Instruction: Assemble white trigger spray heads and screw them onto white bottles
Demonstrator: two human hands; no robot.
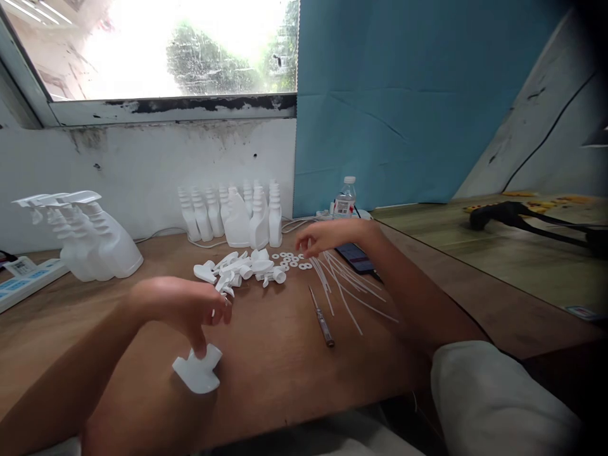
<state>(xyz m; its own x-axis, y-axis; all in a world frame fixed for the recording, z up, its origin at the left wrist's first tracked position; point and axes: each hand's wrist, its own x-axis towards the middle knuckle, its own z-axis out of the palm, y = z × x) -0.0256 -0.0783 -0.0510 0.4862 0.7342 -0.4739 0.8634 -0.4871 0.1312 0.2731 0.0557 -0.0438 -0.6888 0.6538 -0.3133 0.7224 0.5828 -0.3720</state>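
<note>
Over on the left, the white spray head (198,375) is being touched at its upper side by the thumb of the left grip (187,309). The grip is held part open, with the thumb set apart from the curled fingers; whether anything small is pinched by those fingers cannot be told. The spray head is laid on the bare wood of the table (266,367), near its front edge.

Across to the right grip (320,239): it is loosely curled above the small white rings (291,259) and the near ends of the thin white tubes (349,285). Its fingertips are partly hidden, so whether they are closed, or on a ring, cannot be told.

Between the forearms, a broad patch of wood is left open from the spray head to the screwdriver (323,326), and on down to the front edge. Farther back, space is taken up by the heap of white parts (247,269), backed by the upright white bottles (237,218) along the wall. More bottles with spray heads fitted (102,244) are leaned together at the far left, beside the power strip (31,285). The right-hand side is crossed by the forearm, with the phone (355,258) partly covered.

A red-and-white label is seen on the clear bottle (345,201), but its print is too small to be read. The phone's screen cannot be read either.
</note>
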